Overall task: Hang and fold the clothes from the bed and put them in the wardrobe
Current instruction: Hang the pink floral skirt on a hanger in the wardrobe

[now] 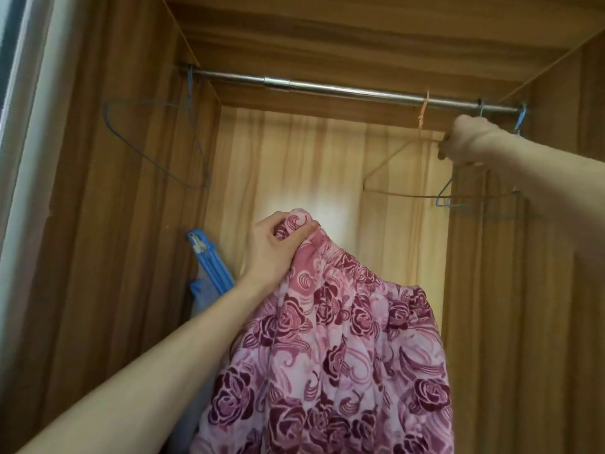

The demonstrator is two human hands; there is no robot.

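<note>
My left hand (275,249) is clenched round a bunched top edge of the pink rose-print garment (334,355), thumb and fingers pinching the gathered fabric just below the middle of the frame. My right hand (465,140), at the upper right, is curled round the upper wire of the orange hanger (389,165), whose hook is over the metal rail (327,86).

I am facing into an open wardrobe (137,224) of striped brown wood grain; its side walls run down the left and right of the frame, its top panel fills the upper edge, and a paler back panel sits in the middle with a bright patch of light on it. The rail crosses the upper part from left to right, with a sleeve joint near its middle. A blue wire hanger (157,142) hangs at the rail's left end, tilted against the side wall. More thin wire hangers (474,198) hang at the right end, below and behind my right hand. A blue plastic hanger (209,263) with a grey cloth on it shows at the lower left, partly behind my left forearm. A pale strip, perhaps a door or window frame, runs down the far left edge.

I can read no writing or labels anywhere.

The garment hangs from my left hand and fills the lower middle of the frame, well below and left of the orange hanger, not touching it.
</note>
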